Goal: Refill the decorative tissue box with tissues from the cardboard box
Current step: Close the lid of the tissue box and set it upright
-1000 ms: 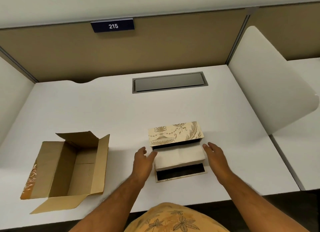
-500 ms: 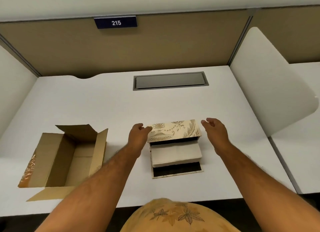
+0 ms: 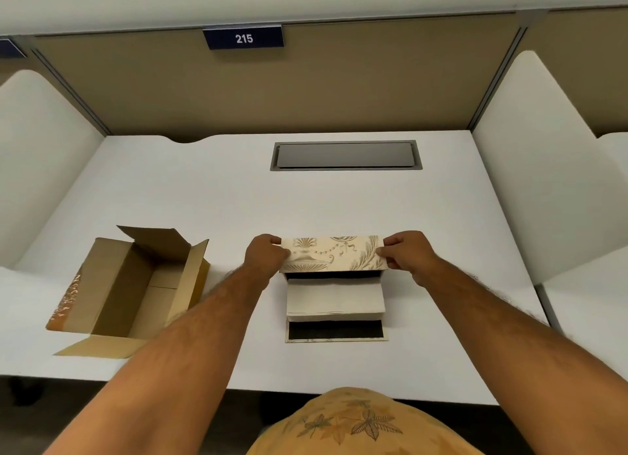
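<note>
The decorative tissue box (image 3: pixel 336 332) lies open on the white desk, its black-lined front flap folded down toward me. A stack of white tissues (image 3: pixel 334 298) sits inside it. Its cream lid (image 3: pixel 333 254), printed with an urn and leaves, stands raised at the back. My left hand (image 3: pixel 266 255) pinches the lid's left edge and my right hand (image 3: pixel 404 250) pinches its right edge. The brown cardboard box (image 3: pixel 132 284) rests open to the left, and no tissues show inside it.
A grey cable hatch (image 3: pixel 345 155) is set into the desk (image 3: pixel 221 199) behind the boxes. White side dividers (image 3: pixel 543 169) flank the desk, and a tan back panel carries a sign reading 215 (image 3: pixel 243 39).
Both hands rose from beside the tissue stack to the lid and closed on its two ends. The camera view shifted slightly.
</note>
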A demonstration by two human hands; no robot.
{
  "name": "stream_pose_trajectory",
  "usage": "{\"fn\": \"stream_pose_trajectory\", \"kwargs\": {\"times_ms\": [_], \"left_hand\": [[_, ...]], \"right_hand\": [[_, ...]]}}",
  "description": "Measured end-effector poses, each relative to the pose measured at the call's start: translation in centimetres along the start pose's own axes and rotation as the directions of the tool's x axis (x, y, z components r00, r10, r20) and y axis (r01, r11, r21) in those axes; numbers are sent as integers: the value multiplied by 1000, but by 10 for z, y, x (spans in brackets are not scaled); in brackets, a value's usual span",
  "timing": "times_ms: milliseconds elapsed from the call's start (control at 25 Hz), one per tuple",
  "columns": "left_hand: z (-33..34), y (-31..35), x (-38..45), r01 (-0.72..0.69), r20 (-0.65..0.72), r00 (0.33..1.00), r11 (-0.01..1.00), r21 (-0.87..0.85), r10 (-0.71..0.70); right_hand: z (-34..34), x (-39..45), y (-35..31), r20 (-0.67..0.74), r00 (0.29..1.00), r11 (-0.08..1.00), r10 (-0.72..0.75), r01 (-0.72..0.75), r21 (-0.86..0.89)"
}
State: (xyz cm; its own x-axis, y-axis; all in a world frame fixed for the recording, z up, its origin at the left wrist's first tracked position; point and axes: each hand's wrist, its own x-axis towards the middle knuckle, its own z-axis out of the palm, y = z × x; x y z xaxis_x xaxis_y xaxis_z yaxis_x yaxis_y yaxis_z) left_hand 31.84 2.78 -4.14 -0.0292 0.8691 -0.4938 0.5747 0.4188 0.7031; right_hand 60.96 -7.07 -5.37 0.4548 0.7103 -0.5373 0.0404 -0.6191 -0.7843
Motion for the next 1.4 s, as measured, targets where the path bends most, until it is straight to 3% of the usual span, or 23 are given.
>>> {"fn": "stream_pose_trajectory", "kwargs": {"times_ms": [480,760,1040,1400], "left_hand": [[-4,-12,-1,20,10,1000,998,-55,-19],[-3,-21,-3,-37,12,999,999,-37,37],[-7,-17,-5,-2,9,1000,999,-38,2],[-8,-23,-15,-96,62,993,995,-7,97]], "right_hand": [[2,-8,9,10,999,999,-38,38,-17],[3,-14,11,4,994,988,-106,106,-109],[-5,-19,4,37,996,978,-87,92,-185],[-8,-27,8,68,987,963,-148,159,-215]]}}
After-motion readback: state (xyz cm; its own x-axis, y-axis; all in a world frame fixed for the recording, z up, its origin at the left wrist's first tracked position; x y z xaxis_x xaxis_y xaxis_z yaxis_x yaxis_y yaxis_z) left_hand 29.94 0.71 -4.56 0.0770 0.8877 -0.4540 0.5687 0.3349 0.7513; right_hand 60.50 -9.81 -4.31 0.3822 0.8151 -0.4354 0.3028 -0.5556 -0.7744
